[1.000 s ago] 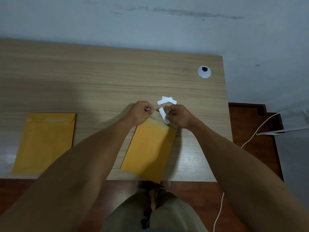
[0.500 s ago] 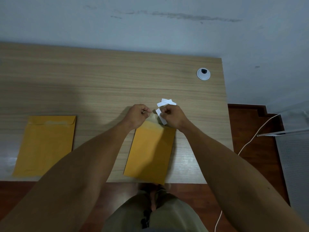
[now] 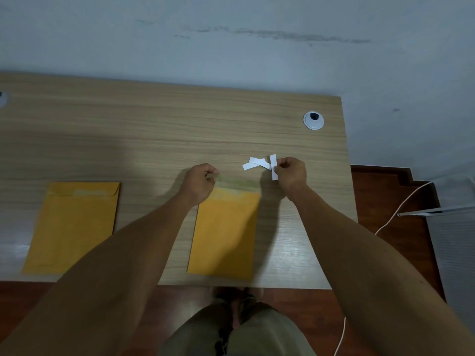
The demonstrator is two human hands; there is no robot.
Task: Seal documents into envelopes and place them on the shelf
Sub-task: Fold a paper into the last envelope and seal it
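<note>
A yellow envelope (image 3: 226, 232) lies on the wooden desk (image 3: 154, 140) in front of me, its flap open toward the wall with a bare glue band showing. My left hand (image 3: 199, 182) pinches the flap's left corner. My right hand (image 3: 291, 176) pinches a white peel-off strip (image 3: 273, 165), held upright to the right of the flap, clear of the envelope. Two more white strips (image 3: 254, 163) lie crossed on the desk just left of it. A second yellow envelope (image 3: 74, 224) lies flat at the desk's left, flap folded down.
A white cable grommet (image 3: 313, 120) sits in the desk's far right corner. The desk's right edge drops to a red-brown floor with a white cord (image 3: 395, 211). A grey meshed object (image 3: 455, 240) stands at the far right. The wall runs behind the desk.
My right hand has pulled the white strip off the flap and moved right with it. The flap's glue band is now bare. My left hand stays at the flap's corner.
</note>
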